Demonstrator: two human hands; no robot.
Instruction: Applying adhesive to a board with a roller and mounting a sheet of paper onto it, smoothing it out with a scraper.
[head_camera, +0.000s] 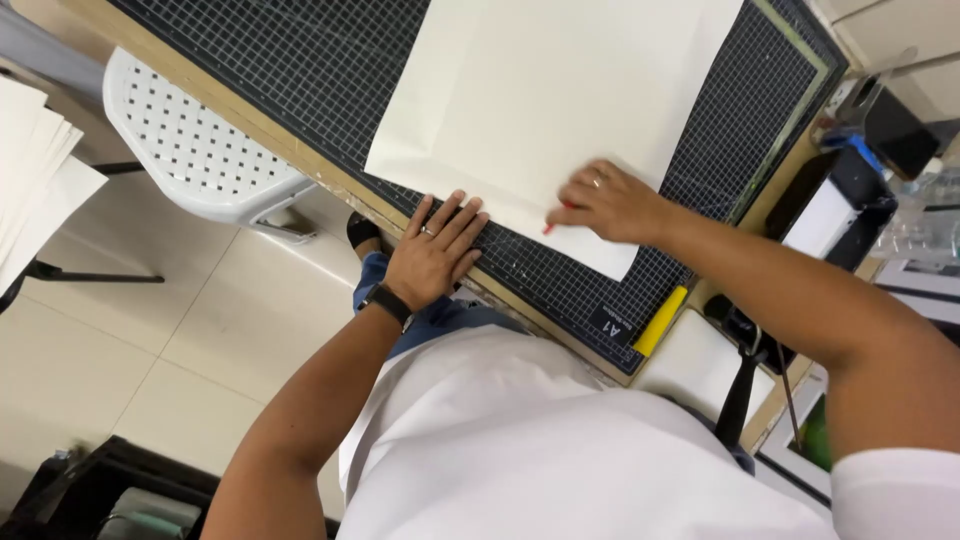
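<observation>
Pencil (549, 228) pinched in right hand (610, 203) on sheet (540, 100); left hand (432, 255) flat, fingers spread, just left of it.

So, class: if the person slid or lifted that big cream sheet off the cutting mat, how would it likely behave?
The cream sheet lies flat and thin on the gridded cutting mat, so it probably weighs little and would likely sag if lifted by one edge. With the left hand beside its edge and the right hand pressing it, it may slide easily once released.
</observation>
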